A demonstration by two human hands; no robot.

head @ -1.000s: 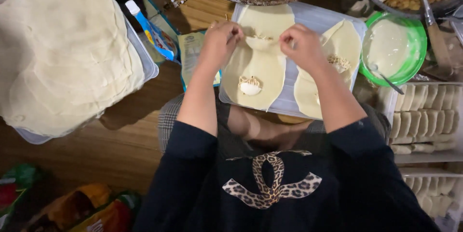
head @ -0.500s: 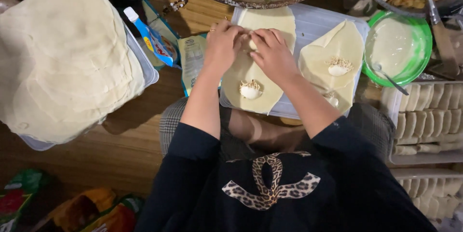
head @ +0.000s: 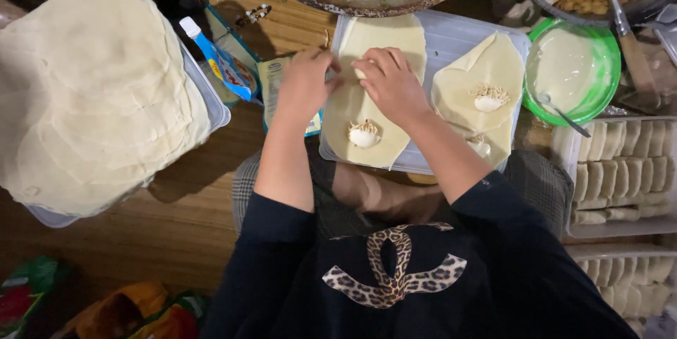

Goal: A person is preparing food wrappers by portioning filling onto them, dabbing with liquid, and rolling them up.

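A thin pastry wrapper (head: 377,99), lying on a clear tray (head: 451,50) at twelve o'clock, is being folded over filling. The left hand (head: 305,85) is pressed flat on its edge; the right hand (head: 393,84) is curled, pinching the fold. Next, a tight roll seems needed. Since the earlier frame, the hands are drawn closer together.

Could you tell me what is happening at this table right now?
A person is making filled rolls. Both the left hand and the right hand press on the far end of a thin wrapper laid on a white tray. A dab of filling sits at the wrapper's near end. Another filled wrapper lies beside it, and finished rolls are packed at the right.
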